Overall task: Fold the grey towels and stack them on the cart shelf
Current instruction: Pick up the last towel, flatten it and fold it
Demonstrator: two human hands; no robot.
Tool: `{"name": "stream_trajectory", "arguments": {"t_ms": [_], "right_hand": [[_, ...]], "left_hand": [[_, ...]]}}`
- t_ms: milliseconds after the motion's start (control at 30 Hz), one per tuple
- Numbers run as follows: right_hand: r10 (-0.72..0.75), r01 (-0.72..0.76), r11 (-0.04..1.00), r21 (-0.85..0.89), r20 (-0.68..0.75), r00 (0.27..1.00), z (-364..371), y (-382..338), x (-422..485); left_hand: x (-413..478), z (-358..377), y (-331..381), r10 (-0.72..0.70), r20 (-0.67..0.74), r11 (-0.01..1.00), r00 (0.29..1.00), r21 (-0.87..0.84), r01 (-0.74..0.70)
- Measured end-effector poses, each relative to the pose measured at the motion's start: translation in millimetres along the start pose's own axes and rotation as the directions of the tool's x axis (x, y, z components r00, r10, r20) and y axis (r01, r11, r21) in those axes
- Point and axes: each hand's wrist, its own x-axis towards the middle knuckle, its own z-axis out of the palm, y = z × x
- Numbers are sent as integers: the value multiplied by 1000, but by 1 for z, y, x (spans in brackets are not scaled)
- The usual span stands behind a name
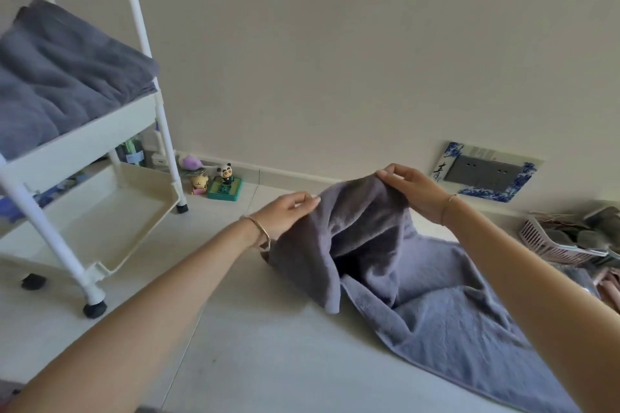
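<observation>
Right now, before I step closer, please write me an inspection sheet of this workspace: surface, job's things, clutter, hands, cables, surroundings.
Surface: pale tiled floor, used as the folding area.
Job's things: one grey towel lies partly on the floor with its far end lifted; folded grey towels are stacked on the middle shelf of the white cart.
Clutter: small toy figures by the baseboard; a pink basket with mixed items at the right edge.
Hands: left hand and right hand each pinch the raised towel edge.
Cables: nothing seen.
Surroundings: plain wall with a blue-framed socket plate low down.
</observation>
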Motion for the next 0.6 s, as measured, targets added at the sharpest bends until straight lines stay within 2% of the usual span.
{"name": "stream_trajectory", "arguments": {"t_ms": [67, 167, 300, 367, 467, 533, 600], "right_hand": [[-36, 33, 997, 65, 39, 999, -12, -22, -1], [-92, 72, 984, 160, 119, 989, -25, -53, 1], [-175, 146, 970, 193, 146, 974, -24, -86, 8], [-173, 130, 964, 233, 175, 969, -17, -92, 13], [-67, 46, 994, 101, 219, 973, 3, -74, 29], [28, -11, 996, -83, 198, 980, 19, -45, 42], [73, -37, 963, -268, 126, 989, 38, -4, 62]], "left_hand": [[1, -28, 50, 82, -76, 994, 994, -65, -87], [-3, -60, 125, 198, -62, 979, 978, -34, -201], [-10, -84, 188, 230, -58, 973, 971, 4, -230], [-2, -92, 186, 211, -43, 977, 977, 25, -210], [18, -103, 139, 99, -12, 987, 995, 125, -97], [35, -104, 89, -26, -29, 952, 999, 305, 33], [48, -100, 37, -141, -68, 830, 988, 536, 156]]}}
